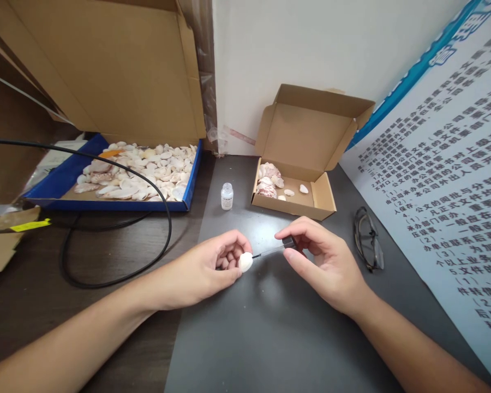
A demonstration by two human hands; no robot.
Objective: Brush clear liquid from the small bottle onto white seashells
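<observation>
Between the thumb and fingers of my left hand [215, 267] is a small white seashell [246, 262]. My right hand [325, 262] pinches the black cap of a brush applicator [288, 243], whose thin clear stem points left. The dark tip of the stem meets the upper right edge of the shell. Behind my hands a small clear glass bottle [227, 196] stands upright and uncapped, with a pale label and whitish contents. The hidden side of the shell cannot be seen.
A blue-sided box [190, 185] full of shells stands left, a black cable [169, 218] looping before it. Behind my right hand, a small cardboard box [323, 204] holds several shells. Folded glasses [368, 240] lie right, beside a printed board [445, 180].
</observation>
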